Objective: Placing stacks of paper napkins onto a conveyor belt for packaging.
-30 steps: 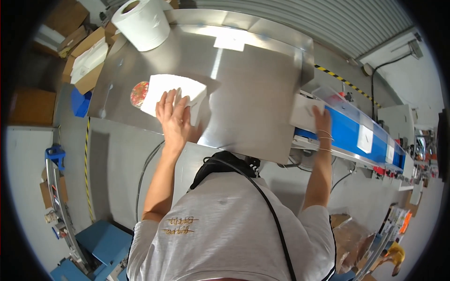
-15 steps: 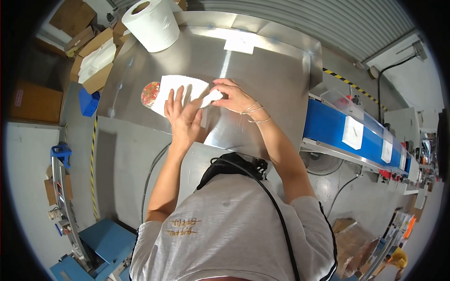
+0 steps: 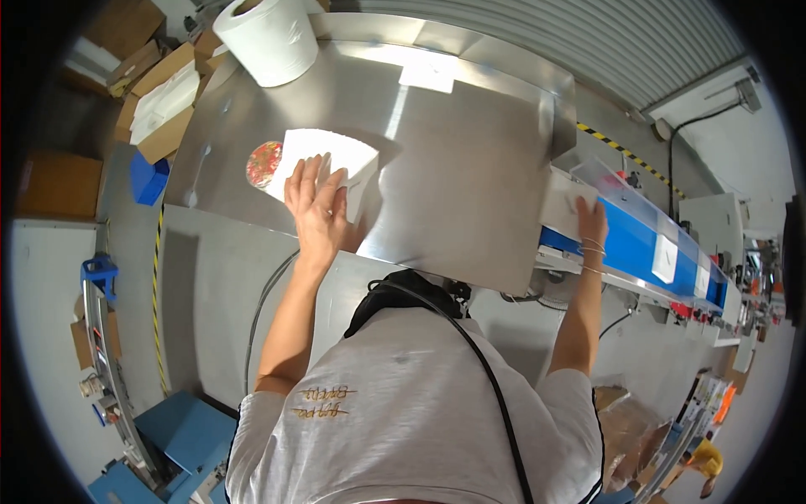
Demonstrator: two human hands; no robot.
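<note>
My left hand (image 3: 317,206) lies with its fingers stretched over a curved white paper-like stack (image 3: 336,149) on the metal table. Just left of that stack, partly under its edge, is a round piece (image 3: 264,164) with a red, speckled pattern. My right arm reaches out to the right, and my right hand (image 3: 592,220), with bracelets at the wrist, has its fingers on a flat white packet (image 3: 561,200). That packet lies where the table meets the blue conveyor belt (image 3: 625,239). The thumb of the right hand is hard to make out.
More white packets (image 3: 665,258) lie farther along the belt, beside a clear plastic guard (image 3: 625,193). A large white roll (image 3: 267,46) stands at the table's back left; a white sheet (image 3: 428,73) lies at the back. Open cardboard boxes (image 3: 168,105) and a blue bin (image 3: 149,178) are at the left.
My right hand has left the white stack and gone right to the belt. The packets there now lie closer to the table. My left hand stays on the stack.
</note>
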